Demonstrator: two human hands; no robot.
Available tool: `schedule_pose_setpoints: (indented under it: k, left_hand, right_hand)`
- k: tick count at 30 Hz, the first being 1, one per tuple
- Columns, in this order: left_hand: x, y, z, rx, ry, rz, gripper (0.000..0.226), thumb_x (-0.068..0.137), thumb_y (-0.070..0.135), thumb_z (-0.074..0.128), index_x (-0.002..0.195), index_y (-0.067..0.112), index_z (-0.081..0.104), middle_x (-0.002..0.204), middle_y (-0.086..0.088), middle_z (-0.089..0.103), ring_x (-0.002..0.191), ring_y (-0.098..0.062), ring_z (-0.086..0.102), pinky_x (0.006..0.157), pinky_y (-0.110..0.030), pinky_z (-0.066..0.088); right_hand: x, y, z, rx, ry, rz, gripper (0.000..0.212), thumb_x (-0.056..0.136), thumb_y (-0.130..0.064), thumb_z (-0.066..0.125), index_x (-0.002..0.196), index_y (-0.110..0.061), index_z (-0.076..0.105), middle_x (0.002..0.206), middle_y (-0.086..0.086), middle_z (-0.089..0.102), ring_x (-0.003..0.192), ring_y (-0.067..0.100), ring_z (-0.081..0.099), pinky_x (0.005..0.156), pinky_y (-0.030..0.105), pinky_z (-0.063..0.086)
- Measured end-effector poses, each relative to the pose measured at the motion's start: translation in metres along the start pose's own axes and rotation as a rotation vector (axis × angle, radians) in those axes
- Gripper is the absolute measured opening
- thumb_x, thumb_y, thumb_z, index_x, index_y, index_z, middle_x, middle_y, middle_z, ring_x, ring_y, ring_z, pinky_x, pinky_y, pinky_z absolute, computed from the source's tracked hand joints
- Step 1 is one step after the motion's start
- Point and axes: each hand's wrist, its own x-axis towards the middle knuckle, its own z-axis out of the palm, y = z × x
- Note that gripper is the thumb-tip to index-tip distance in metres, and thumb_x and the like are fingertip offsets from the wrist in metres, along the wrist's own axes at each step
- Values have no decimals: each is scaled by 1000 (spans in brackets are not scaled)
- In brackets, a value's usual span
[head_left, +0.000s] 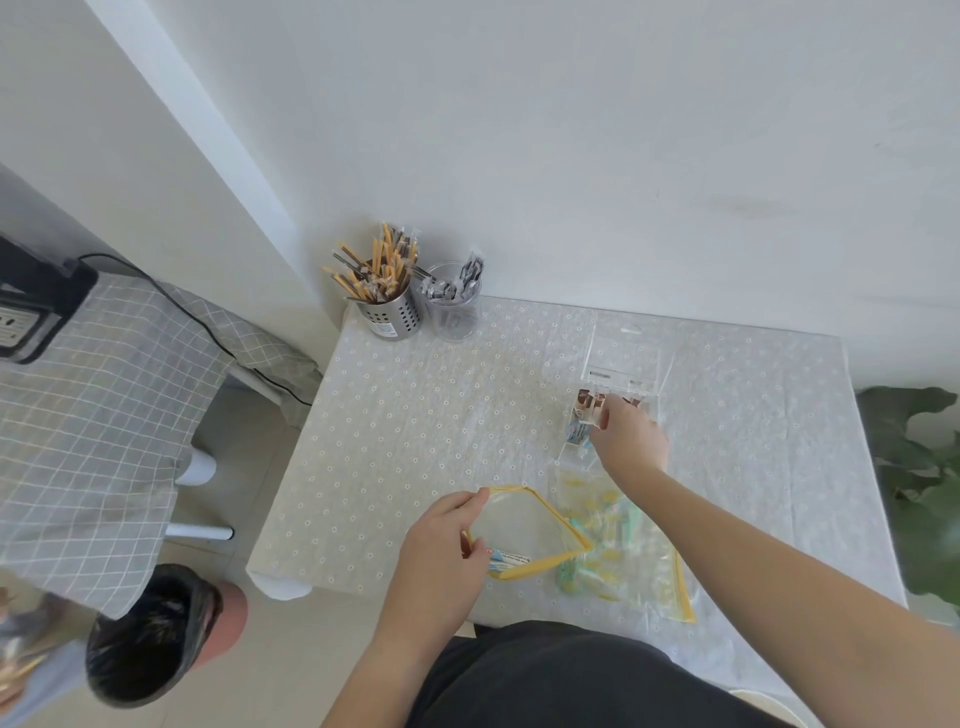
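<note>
A clear zip bag with a yellow rim (550, 512) lies near the table's front edge, its mouth held wide. My left hand (448, 540) pinches the rim on the left side. Inside the bag's mouth lies a small blue and white packet (506, 560). Further back, my right hand (629, 435) reaches into a clear plastic box (621, 364) and grips small brown wrapped items (589, 402). Its fingertips are hidden among them. A second clear bag with yellow and teal pieces (615, 551) lies under my right forearm.
The table carries a pale dotted cloth (415, 431). At its back left corner stand a metal holder of wrapped chopsticks (387, 293) and a clear cup of wrapped cutlery (454, 301). A checked table (93, 415), a bin with a black liner (150, 634) and a plant (919, 467) surround it.
</note>
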Motion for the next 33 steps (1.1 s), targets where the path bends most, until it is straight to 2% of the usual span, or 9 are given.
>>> schedule_pose_setpoints:
  k: [4, 11, 14, 21, 23, 25, 29, 31, 33]
  left_hand:
    - [-1, 4, 1, 9, -9, 18, 59, 99, 5, 62, 152, 31, 56, 137, 28, 55, 97, 10, 60, 91, -9, 51]
    - [-2, 10, 2, 31, -34, 49, 59, 100, 7, 62, 153, 32, 55, 133, 32, 52, 97, 8, 60, 89, -10, 51]
    - [-1, 14, 2, 31, -39, 60, 59, 100, 7, 62, 153, 32, 56, 128, 37, 51, 96, 7, 61, 85, -7, 50]
    - [-1, 24, 4, 16, -43, 115, 58, 99, 5, 61, 151, 32, 58, 135, 34, 53, 94, 2, 63, 83, -5, 49]
    - [0, 27, 6, 9, -45, 156, 58, 99, 3, 61, 149, 32, 60, 132, 37, 54, 94, -1, 64, 85, -9, 51]
    - [0, 32, 8, 14, -44, 204, 57, 99, 2, 61, 147, 32, 63, 133, 37, 54, 99, 1, 65, 89, -13, 53]
    - [3, 40, 12, 33, -59, 313, 56, 99, 0, 60, 144, 32, 65, 140, 27, 59, 117, 2, 63, 94, -17, 55]
    - [2, 46, 13, 29, -66, 351, 55, 99, 0, 61, 143, 33, 66, 141, 28, 58, 121, 2, 62, 95, -19, 56]
    - [1, 52, 14, 25, -76, 399, 57, 98, -1, 61, 143, 33, 67, 139, 30, 59, 121, 1, 62, 94, -20, 57]
  right_hand:
    - [1, 0, -5, 52, -6, 68, 13, 89, -16, 61, 79, -19, 54, 71, -5, 46, 63, 23, 56, 57, 36, 54]
    - [16, 8, -11, 20, -133, 87, 21, 85, -30, 67, 71, -22, 55, 67, -2, 60, 64, 20, 62, 52, 26, 50]
    - [13, 14, -14, 57, -138, 86, 30, 84, -35, 67, 65, -22, 48, 60, -4, 53, 55, 18, 54, 48, 22, 39]
    - [-30, 20, -56, 333, -94, -88, 44, 90, -43, 65, 61, -13, 51, 57, -6, 45, 52, 13, 44, 52, 26, 37]
    - [-57, 15, -81, 454, -157, -162, 43, 92, -38, 68, 65, -5, 62, 50, -9, 45, 47, 8, 41, 50, 23, 36]
    - [-86, 10, -107, 515, -260, -203, 38, 93, -36, 68, 64, -11, 71, 48, -6, 55, 45, 8, 48, 48, 21, 42]
    - [-126, 0, -133, 508, -546, -238, 25, 96, -33, 64, 85, -17, 80, 75, 1, 77, 65, 11, 73, 69, 27, 62]
    - [-133, -4, -126, 363, -570, -304, 27, 99, -32, 57, 114, -22, 77, 103, -5, 78, 92, 9, 74, 87, 27, 59]
    - [-133, -6, -110, 221, -566, -336, 41, 104, -31, 48, 143, -21, 60, 137, -4, 65, 122, 12, 63, 104, 29, 49]
